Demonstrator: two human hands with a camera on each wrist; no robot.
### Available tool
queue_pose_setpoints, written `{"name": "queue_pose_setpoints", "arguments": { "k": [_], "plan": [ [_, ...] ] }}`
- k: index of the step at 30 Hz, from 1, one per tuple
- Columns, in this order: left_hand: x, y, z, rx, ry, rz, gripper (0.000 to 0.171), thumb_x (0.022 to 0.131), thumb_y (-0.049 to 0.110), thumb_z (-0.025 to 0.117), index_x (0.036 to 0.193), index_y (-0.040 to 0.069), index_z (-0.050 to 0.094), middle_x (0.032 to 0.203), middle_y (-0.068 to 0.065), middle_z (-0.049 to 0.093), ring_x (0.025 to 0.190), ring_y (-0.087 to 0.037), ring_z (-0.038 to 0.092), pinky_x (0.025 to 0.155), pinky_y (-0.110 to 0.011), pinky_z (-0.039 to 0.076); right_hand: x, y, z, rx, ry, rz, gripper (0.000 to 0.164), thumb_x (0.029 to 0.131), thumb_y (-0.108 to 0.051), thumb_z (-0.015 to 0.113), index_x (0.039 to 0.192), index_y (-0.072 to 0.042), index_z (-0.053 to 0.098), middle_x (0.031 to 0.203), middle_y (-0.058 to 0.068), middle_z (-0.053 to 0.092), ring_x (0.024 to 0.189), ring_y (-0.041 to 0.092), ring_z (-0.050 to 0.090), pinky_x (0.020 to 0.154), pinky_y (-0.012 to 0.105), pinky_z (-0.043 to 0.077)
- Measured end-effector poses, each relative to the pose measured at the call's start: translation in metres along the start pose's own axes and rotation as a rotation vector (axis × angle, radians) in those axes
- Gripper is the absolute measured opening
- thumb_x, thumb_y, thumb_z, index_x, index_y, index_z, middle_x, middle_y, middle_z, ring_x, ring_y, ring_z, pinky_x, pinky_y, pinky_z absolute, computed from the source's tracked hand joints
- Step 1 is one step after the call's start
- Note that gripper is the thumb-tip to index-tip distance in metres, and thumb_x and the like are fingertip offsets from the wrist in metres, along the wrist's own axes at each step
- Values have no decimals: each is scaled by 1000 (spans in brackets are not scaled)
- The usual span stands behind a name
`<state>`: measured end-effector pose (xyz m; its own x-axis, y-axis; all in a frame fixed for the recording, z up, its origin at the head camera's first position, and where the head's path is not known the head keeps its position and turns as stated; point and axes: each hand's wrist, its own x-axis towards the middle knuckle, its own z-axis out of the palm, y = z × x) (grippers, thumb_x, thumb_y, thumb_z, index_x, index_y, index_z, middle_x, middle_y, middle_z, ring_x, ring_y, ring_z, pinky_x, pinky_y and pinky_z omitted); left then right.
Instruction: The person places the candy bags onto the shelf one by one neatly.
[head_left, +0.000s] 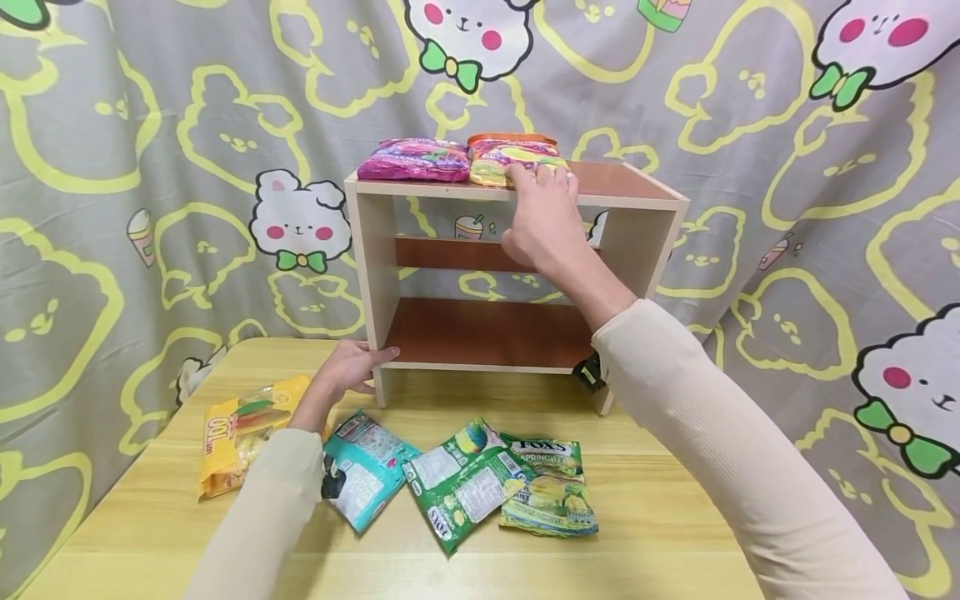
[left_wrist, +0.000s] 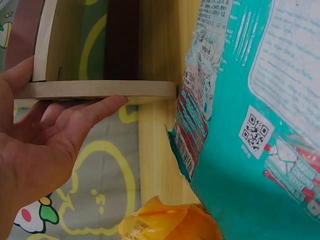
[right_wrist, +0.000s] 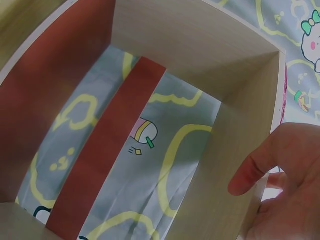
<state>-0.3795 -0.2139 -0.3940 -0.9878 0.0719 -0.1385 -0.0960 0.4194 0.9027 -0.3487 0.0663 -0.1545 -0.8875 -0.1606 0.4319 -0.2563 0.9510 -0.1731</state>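
My left hand (head_left: 352, 367) grips the left side panel of a small wooden shelf (head_left: 372, 267) low down. In the left wrist view its thumb lies on one side of the panel and the fingers on the other. On the shelf top, the fingers of my right hand (head_left: 547, 212) rest on the front of a yellow and orange candy bag (head_left: 498, 162). The thumb of that hand hangs below the top board's front edge, apart from the bag. A purple candy bag (head_left: 414, 158) lies right beside the yellow and orange one, to its left.
On the table (head_left: 652, 550) before the shelf lie a yellow bag (head_left: 225, 442), a teal bag (head_left: 371, 467) and two green bags, one face down (head_left: 461, 483) overlapping a FOX'S bag (head_left: 551, 492). A small black object (head_left: 588, 372) is at the shelf's lower right. A patterned curtain (head_left: 225, 150) hangs behind.
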Motion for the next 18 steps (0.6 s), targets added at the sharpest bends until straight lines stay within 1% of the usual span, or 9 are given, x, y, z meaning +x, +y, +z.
{"name": "queue_pose_setpoints", "arguments": {
  "k": [5, 11, 15, 18],
  "plan": [
    [1, -1, 0, -6, 0, 3, 57, 89, 40, 64, 131, 3, 55, 138, -21, 47, 121, -43, 49, 81, -48, 55, -1, 1, 2, 13, 4, 4, 84, 74, -12, 68, 148, -22, 29, 146, 14, 32, 137, 32, 18, 116, 43, 5],
    [0, -2, 1, -27, -2, 4, 56, 89, 39, 65, 130, 2, 56, 137, -21, 48, 122, -44, 48, 81, -49, 54, -1, 4, 6, 8, 15, -5, 90, 73, -13, 69, 150, -23, 24, 151, 14, 24, 142, 32, 10, 117, 43, 1],
    [0, -2, 1, -34, 0, 3, 56, 89, 39, 65, 131, 3, 56, 137, -21, 48, 122, -44, 48, 81, -49, 54, -2, 6, 9, 11, 32, -25, 93, 73, -11, 66, 152, -23, 19, 155, 15, 16, 144, 34, 3, 117, 42, -5],
    [0, -1, 1, -32, 1, 8, 56, 89, 39, 65, 130, 2, 56, 138, -21, 47, 122, -44, 48, 80, -49, 55, -3, 8, 11, 31, 69, -44, 92, 73, -7, 62, 152, -22, 17, 156, 15, 16, 144, 33, 4, 117, 41, -5]
  ]
}}
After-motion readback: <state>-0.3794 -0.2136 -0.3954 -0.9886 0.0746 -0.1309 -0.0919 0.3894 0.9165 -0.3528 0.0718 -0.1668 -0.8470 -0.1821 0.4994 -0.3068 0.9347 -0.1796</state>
